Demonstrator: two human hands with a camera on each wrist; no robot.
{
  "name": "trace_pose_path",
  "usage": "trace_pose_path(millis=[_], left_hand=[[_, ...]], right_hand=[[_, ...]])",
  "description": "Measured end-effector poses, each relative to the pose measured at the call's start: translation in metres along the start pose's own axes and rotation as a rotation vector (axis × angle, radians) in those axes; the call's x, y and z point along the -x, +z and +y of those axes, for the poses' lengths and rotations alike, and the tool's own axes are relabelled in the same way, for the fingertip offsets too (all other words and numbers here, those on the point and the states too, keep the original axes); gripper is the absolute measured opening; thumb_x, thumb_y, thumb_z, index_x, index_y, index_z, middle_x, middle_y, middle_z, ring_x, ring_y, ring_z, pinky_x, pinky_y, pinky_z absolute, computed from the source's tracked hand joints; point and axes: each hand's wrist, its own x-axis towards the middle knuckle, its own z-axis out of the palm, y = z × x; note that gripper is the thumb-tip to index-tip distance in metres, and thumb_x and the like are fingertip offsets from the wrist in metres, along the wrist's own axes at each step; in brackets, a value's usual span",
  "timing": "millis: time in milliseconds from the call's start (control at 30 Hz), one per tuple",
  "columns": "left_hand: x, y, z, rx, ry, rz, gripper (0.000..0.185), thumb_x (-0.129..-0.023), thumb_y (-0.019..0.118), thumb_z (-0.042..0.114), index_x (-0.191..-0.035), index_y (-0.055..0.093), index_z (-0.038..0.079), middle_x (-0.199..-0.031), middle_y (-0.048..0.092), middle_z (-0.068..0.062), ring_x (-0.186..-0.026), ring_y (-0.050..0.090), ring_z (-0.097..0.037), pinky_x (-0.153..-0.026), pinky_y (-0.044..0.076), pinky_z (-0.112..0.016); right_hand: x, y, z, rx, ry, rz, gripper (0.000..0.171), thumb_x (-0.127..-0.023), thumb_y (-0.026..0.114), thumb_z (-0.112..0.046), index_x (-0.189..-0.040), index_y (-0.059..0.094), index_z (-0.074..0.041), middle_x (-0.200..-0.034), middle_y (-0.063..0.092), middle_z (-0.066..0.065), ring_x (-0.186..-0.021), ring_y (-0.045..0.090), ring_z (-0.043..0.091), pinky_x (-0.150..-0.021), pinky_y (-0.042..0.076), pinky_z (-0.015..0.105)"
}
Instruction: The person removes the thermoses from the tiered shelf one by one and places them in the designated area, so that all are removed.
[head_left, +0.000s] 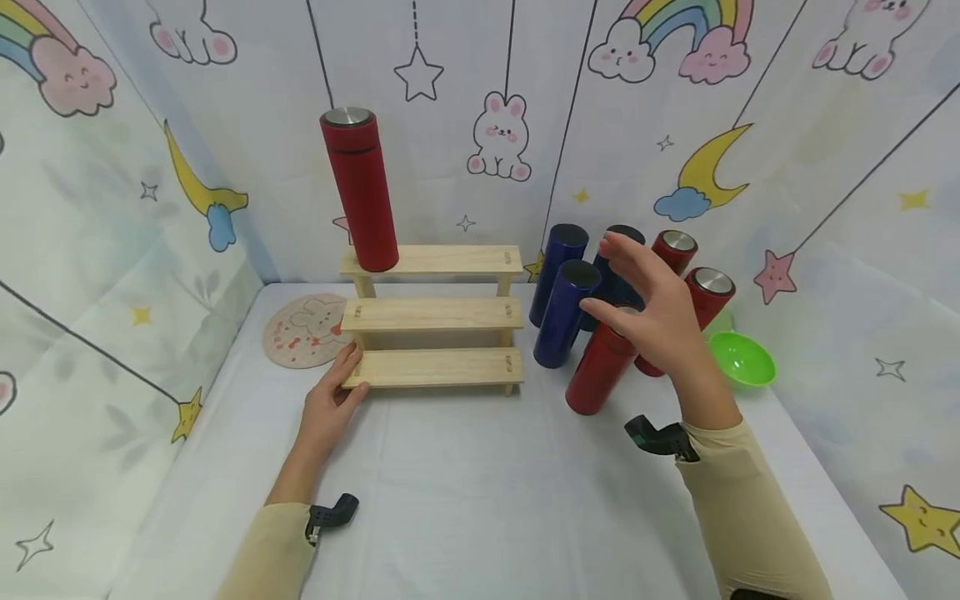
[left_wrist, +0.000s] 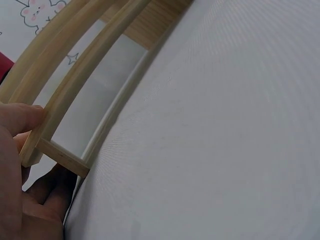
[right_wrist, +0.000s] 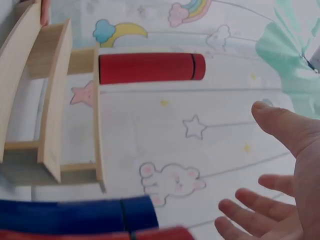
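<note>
A three-step wooden shelf stands on the white table; a red flask stands upright on its top step at the left end. My left hand rests against the left end of the lowest step, thumb on the wood. My right hand hovers open, fingers spread, above a cluster of flasks right of the shelf: two blue ones, a third blue behind the hand, a leaning red one, and two more red ones. The right wrist view shows the spread fingers holding nothing, and the red flask on the shelf.
A bright green bowl sits at the right, beside the red flasks. A round printed mat lies left of the shelf. Cartoon-printed cloth walls close in the table on the left, back and right.
</note>
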Motion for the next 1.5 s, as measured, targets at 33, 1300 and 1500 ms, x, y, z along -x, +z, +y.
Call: trace_pose_path(millis=[33, 1300, 1500], left_hand=[[0.000, 0.001, 0.000, 0.003, -0.002, 0.001, 0.061, -0.108, 0.069, 0.013, -0.165, 0.047, 0.007, -0.177, 0.030, -0.008, -0.160, 0.030, -0.030, -0.104, 0.038, -0.004], [-0.001, -0.001, -0.002, -0.026, 0.013, -0.002, 0.060, -0.108, 0.070, 0.015, -0.165, 0.048, 0.010, -0.176, 0.030, -0.010, -0.158, 0.034, -0.032, -0.101, 0.039, -0.003], [0.000, 0.000, -0.002, -0.014, 0.023, 0.003, 0.060, -0.108, 0.070, 0.014, -0.164, 0.048, 0.008, -0.176, 0.031, -0.009, -0.157, 0.035, -0.033, -0.101, 0.040, -0.004]], right_hand=[[-0.004, 0.003, -0.003, 0.005, -0.007, -0.010, 0.086, -0.089, 0.089, -0.001, -0.163, 0.051, -0.018, -0.157, 0.059, 0.005, -0.145, 0.054, 0.022, -0.118, 0.044, 0.031], [-0.113, 0.133, -0.040, -0.341, -0.091, -0.122, 0.059, -0.100, 0.080, -0.013, -0.153, 0.058, -0.001, -0.147, 0.066, 0.013, -0.135, 0.063, 0.021, -0.114, 0.050, 0.037], [-0.127, 0.146, -0.038, -0.378, -0.076, -0.133, 0.059, -0.100, 0.081, -0.016, -0.153, 0.059, -0.003, -0.147, 0.067, 0.010, -0.133, 0.064, 0.018, -0.113, 0.052, 0.038]])
